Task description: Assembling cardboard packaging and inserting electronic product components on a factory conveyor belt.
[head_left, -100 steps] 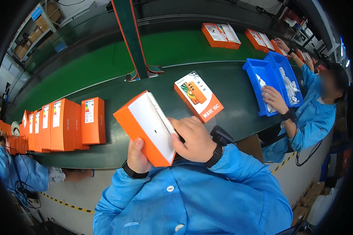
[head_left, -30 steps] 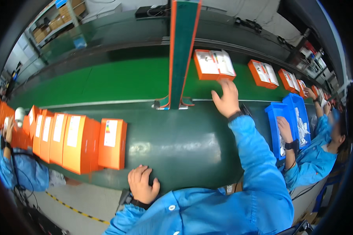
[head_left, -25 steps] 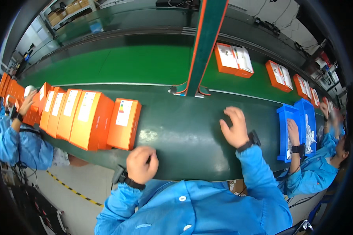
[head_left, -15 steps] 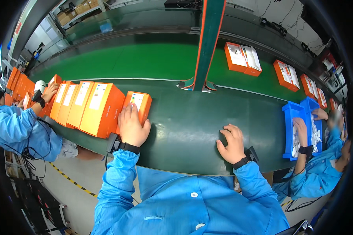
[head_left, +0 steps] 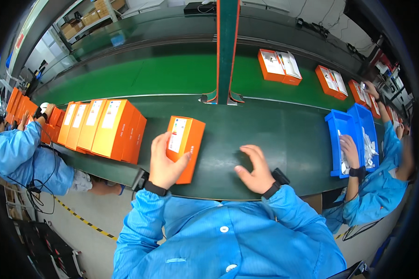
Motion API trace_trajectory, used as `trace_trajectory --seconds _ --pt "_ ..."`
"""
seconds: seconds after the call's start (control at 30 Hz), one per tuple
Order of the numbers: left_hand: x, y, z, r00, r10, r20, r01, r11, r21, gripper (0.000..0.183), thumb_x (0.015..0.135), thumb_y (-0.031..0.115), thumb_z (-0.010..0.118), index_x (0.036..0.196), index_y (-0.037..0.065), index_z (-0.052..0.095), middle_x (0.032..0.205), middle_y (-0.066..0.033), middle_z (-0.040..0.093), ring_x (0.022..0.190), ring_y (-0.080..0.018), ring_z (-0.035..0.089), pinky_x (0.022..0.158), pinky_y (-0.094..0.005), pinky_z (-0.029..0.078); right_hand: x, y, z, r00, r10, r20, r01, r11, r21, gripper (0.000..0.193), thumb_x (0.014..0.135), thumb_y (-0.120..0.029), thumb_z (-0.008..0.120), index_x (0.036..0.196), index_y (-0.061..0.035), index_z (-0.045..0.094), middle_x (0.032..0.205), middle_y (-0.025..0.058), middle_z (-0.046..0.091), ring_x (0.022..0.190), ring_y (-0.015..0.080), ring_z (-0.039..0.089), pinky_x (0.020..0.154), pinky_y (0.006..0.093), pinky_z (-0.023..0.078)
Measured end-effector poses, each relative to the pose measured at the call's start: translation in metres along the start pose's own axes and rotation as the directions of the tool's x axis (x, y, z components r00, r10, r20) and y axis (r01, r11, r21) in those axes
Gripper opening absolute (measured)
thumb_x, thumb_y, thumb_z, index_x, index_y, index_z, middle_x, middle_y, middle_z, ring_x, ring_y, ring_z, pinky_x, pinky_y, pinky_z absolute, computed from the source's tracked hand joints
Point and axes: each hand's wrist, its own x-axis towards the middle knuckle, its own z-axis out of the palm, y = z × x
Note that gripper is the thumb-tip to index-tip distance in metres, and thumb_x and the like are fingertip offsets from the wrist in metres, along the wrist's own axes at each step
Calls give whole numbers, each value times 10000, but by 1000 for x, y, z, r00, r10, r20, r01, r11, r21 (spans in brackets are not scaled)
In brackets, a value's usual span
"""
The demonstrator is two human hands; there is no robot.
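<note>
A closed orange box [head_left: 187, 135] with a white label stands on the dark green bench in front of me. My left hand [head_left: 166, 162] is closed on its near left part, fingers along the left side and the thumb bent over toward the right. To the right of that box, my right hand [head_left: 256, 171] hovers over the bench, holding nothing, its fingers slightly curled and apart from the thumb. Left of my left hand stands a row of several similar orange boxes [head_left: 118, 125], pressed side by side with their labels showing.
A green post [head_left: 226, 56] rises beyond the bench. Behind it, open orange boxes [head_left: 278, 65] sit on the green conveyor [head_left: 172, 69]. At right, a co-worker reaches into blue bins [head_left: 335, 144] of small white pieces. Another co-worker [head_left: 21, 149] handles orange boxes at far left.
My left hand has drawn the orange box rightward, away from the row, leaving a gap. My right hand has shifted slightly left. The co-worker at right now stretches one arm toward the conveyor.
</note>
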Motion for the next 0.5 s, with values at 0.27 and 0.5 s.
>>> trace_trajectory --seconds 0.27,0.5 --pt "-55 53 45 978 62 197 119 608 -785 799 1016 481 711 1586 -27 473 1611 -140 436 1503 -278 460 1213 -463 433 4 -66 47 994 24 110 -102 615 782 1045 1006 -437 756 1729 -15 131 1669 193 338 1566 322 349 1293 491 307" --pt "-54 46 25 912 -1 410 368 443 -818 695 1015 323 701 1559 -53 485 1491 -158 618 1386 -266 600 1200 -427 455 -6 -51 54 998 -58 36 28 831 556 1080 992 -431 746 1740 3 100 1713 243 217 1623 398 224 1320 507 224"
